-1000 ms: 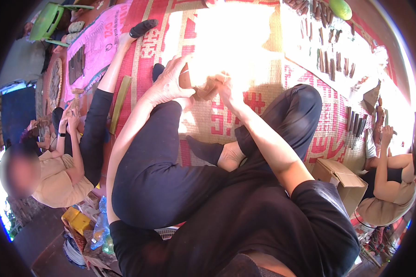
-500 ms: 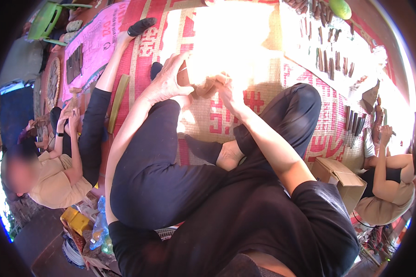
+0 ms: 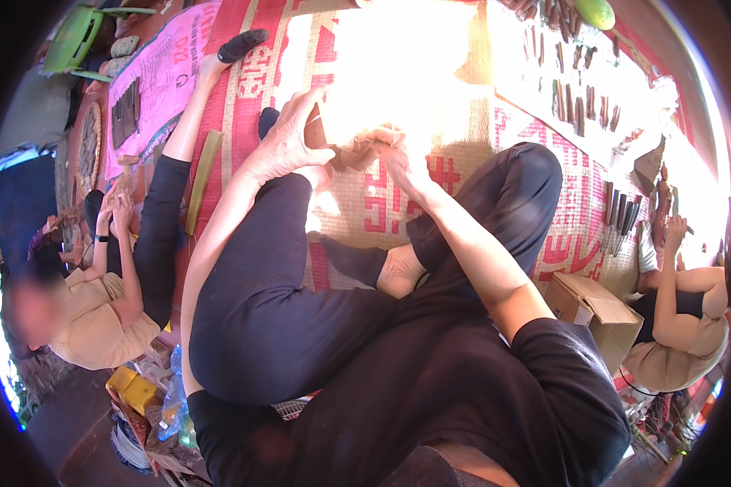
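Observation:
My left hand (image 3: 291, 138) curves in a C shape around a brown piece (image 3: 314, 131), its thumb toward the right hand. The piece looks like wood or leather, with a thin pale line across it. The fingers of my right hand (image 3: 396, 154) are closed just to the right, at the end of the brown part (image 3: 354, 156) between the hands. Strong sunlight washes out the area beyond both hands, so the object's far side and exact kind cannot be made out. Both hands are above a red and straw-coloured mat (image 3: 382, 211), between my bent legs.
Many dark knife-like pieces (image 3: 581, 114) lie in rows on a pale sheet at far right, and several dark-handled tools (image 3: 621, 213) nearer. A cardboard box (image 3: 597, 312) stands by my right knee. A bamboo strip (image 3: 204, 183) lies left. People sit at left (image 3: 105, 308) and right (image 3: 682, 333).
My view has shifted very slightly. Both hands stay almost in place on the brown piece, with only a small movement of the right fingers.

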Demonstrator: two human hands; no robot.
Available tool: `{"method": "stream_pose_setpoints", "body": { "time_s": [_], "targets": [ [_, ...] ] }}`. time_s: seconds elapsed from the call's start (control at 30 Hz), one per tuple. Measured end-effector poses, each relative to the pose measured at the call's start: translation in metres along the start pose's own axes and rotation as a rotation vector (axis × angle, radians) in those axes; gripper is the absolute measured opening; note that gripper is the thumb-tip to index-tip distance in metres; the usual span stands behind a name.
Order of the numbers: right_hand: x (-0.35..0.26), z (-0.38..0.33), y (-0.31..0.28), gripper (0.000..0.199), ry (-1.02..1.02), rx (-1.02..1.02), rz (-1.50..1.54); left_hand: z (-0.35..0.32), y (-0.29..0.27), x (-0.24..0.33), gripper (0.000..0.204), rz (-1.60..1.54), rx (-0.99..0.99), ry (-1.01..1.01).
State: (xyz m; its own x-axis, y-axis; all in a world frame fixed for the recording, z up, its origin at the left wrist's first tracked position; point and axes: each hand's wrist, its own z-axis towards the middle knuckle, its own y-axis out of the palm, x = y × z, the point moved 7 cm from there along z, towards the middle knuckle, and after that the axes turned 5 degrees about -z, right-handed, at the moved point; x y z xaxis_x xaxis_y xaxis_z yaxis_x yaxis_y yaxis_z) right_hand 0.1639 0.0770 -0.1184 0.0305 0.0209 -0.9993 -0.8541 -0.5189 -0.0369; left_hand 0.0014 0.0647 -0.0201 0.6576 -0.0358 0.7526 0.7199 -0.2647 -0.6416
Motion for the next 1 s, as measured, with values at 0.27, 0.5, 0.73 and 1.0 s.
{"method": "stream_pose_setpoints", "body": {
  "time_s": [0.27,0.5,0.73,1.0],
  "targets": [
    [0.031,0.034,0.001,0.02,0.245,0.197,-0.142,0.002,0.0,-0.003,0.095,0.032,0.004,0.03],
    [0.018,0.01,-0.004,0.042,-0.043,0.066,0.043,0.001,0.0,0.003,0.094,0.027,0.023,0.046],
    [0.035,0.025,0.007,0.046,-0.05,0.121,0.045,0.001,0.0,-0.003,0.094,0.034,0.042,0.062],
    [0.021,0.02,-0.009,0.032,0.249,0.113,0.095,0.0,0.001,0.001,0.096,0.003,-0.013,0.02]
  ]
}}
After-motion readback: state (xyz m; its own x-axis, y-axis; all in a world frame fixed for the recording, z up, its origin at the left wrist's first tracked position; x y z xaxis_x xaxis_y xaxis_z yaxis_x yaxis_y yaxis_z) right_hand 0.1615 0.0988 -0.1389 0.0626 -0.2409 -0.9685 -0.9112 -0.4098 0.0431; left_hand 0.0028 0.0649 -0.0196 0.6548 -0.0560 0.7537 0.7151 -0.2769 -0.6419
